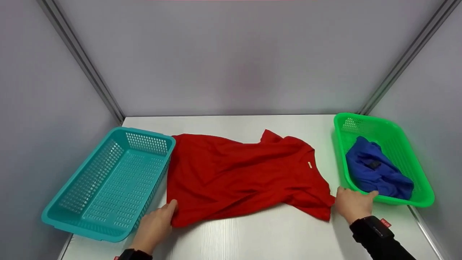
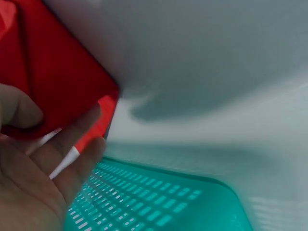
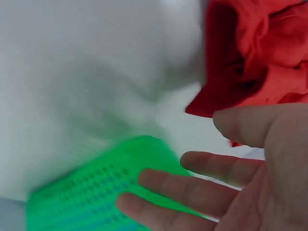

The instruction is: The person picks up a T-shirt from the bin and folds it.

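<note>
A red T-shirt [image 1: 245, 173] lies spread sideways on the white table, hem to the left, a small white label near its neckline at the right. At the near corner of the hem, my left hand [image 1: 155, 225] pinches the cloth, thumb [image 2: 21, 113] on top and fingers underneath. My right hand [image 1: 355, 204] is at the shirt's near right end, by the sleeve, and pinches a pointed bit of cloth. Its other fingers [image 3: 187, 192] stretch out loosely in the right wrist view; the index finger seems hidden behind the thumb and cloth.
On the left stands a teal perforated basket [image 1: 108, 231], its right rim against the shirt's hem. A green basket [image 1: 408, 144] at the right holds a bunched blue garment [image 1: 375, 171]. Grey panels [image 1: 245, 57] enclose the table at the back and sides.
</note>
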Demonstrator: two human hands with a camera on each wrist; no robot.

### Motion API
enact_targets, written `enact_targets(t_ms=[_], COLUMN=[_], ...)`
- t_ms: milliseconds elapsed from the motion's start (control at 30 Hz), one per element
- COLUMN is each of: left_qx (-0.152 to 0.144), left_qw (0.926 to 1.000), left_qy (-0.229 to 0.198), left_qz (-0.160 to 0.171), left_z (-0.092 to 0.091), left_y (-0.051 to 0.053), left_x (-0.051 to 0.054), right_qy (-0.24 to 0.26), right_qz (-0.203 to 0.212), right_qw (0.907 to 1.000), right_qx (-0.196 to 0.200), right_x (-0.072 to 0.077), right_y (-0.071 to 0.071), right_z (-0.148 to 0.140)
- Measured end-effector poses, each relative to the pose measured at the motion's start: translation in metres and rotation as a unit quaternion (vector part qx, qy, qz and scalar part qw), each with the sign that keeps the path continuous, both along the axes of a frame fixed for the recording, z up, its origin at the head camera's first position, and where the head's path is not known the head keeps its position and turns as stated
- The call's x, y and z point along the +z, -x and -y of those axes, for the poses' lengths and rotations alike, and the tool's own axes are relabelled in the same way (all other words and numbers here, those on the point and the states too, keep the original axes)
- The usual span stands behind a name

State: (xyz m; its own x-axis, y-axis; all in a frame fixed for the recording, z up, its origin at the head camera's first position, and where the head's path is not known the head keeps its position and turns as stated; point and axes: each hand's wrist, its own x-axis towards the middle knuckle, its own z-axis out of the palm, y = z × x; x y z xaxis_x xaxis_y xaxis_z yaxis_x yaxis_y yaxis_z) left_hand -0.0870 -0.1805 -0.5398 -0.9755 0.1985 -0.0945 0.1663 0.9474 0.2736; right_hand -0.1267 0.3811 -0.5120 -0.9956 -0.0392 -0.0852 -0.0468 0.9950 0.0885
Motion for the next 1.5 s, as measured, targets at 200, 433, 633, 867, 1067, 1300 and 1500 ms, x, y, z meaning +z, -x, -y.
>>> enact_targets(t_ms=[200, 433, 633, 867, 1067, 1300, 1500], left_qx=[-0.012, -0.024, 0.070, 0.122, 0.123, 0.058, 0.054], left_qw=[0.9983, 0.9901, 0.9502, 0.8957, 0.9184, 0.9628, 0.9687], left_qy=[-0.055, -0.123, -0.279, -0.409, -0.373, -0.239, -0.215], left_qz=[0.015, -0.063, -0.120, -0.125, -0.048, 0.112, 0.111], left_z=[-0.005, -0.012, -0.006, 0.010, 0.026, 0.024, 0.022], left_y=[0.001, -0.002, -0.006, -0.016, -0.022, -0.021, -0.020], left_x=[-0.006, -0.012, 0.000, 0.019, 0.020, 0.004, -0.006], right_qy=[0.100, 0.176, 0.299, 0.467, 0.524, 0.432, 0.411], right_qz=[-0.079, -0.039, -0.137, -0.004, 0.252, 0.349, 0.307], right_qw=[0.9870, 0.9815, 0.9404, 0.8782, 0.8066, 0.8274, 0.8582], right_qx=[0.098, 0.064, 0.087, 0.102, 0.104, 0.085, 0.017], right_x=[-0.018, -0.053, -0.040, 0.013, 0.032, 0.010, 0.002], right_y=[0.008, 0.012, 0.014, 0.003, -0.005, -0.013, -0.011], right_z=[0.036, 0.032, 0.015, -0.011, -0.024, -0.021, -0.015])
